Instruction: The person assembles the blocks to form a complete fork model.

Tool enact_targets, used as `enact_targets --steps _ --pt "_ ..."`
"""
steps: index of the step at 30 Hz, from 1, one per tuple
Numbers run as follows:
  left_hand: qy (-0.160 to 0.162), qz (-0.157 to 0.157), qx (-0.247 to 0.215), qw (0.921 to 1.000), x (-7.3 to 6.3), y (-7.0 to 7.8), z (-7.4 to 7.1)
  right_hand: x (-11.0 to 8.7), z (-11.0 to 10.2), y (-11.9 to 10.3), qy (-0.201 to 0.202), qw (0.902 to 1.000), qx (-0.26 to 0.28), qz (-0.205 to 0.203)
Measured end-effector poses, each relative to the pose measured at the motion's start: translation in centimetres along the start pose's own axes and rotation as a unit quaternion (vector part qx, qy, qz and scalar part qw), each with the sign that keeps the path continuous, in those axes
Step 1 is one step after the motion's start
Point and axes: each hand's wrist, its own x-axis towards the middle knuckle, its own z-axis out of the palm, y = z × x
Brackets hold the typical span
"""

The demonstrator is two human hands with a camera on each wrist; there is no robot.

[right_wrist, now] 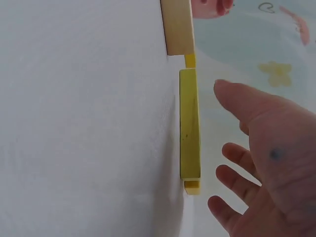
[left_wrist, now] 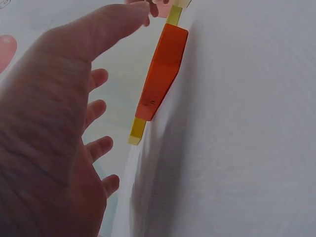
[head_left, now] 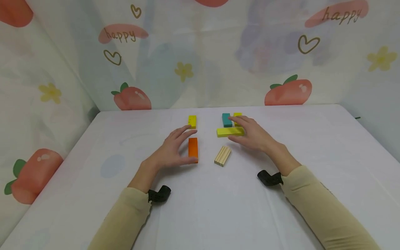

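Note:
My left hand is spread beside an orange block, thumb and fingers apart and holding nothing. In the left wrist view the orange block shows a gap from the thumb. Beyond that hand's fingertips lies a small yellow block. My right hand, also spread, hovers over the right end of a long yellow block. The right wrist view shows that yellow block with the fingers apart from it. Behind it lie a teal block and another yellow block, partly hidden by the right hand.
A bundle of plain wooden sticks or a grooved wooden block lies between the hands, nearer me. All lie on a white cloth-covered table. A patterned curtain rises at the back edge. Each wrist carries a black camera.

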Motion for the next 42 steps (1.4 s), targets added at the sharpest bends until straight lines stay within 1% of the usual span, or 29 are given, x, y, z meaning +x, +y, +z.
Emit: enact_targets --steps 6,10,16,25,32,42 --pt "-0.025 -0.012 -0.014 0.9995 -0.1 -0.2 0.2 0.1 0.2 0.6 0.006 1.0 0.004 0.001" --pt "-0.035 -0.017 -0.015 0.9991 -0.3 -0.4 0.4 0.1 0.4 1.0 0.005 0.9999 0.005 -0.007" --pt "-0.042 -0.01 0.001 0.9991 -0.4 -0.6 0.4 0.0 0.4 1.1 0.005 0.9998 0.008 -0.015" --pt "-0.044 0.006 0.024 0.9987 -0.3 -1.0 0.5 -0.1 0.5 1.3 0.004 0.9999 0.007 -0.007" --pt "-0.046 0.007 0.025 0.9986 -0.2 -0.8 0.4 -0.1 0.5 1.5 0.016 0.9998 0.009 0.0" --pt "-0.048 0.001 0.02 0.9987 -0.2 -0.6 0.2 0.3 0.7 1.4 0.019 0.9994 0.027 0.008"
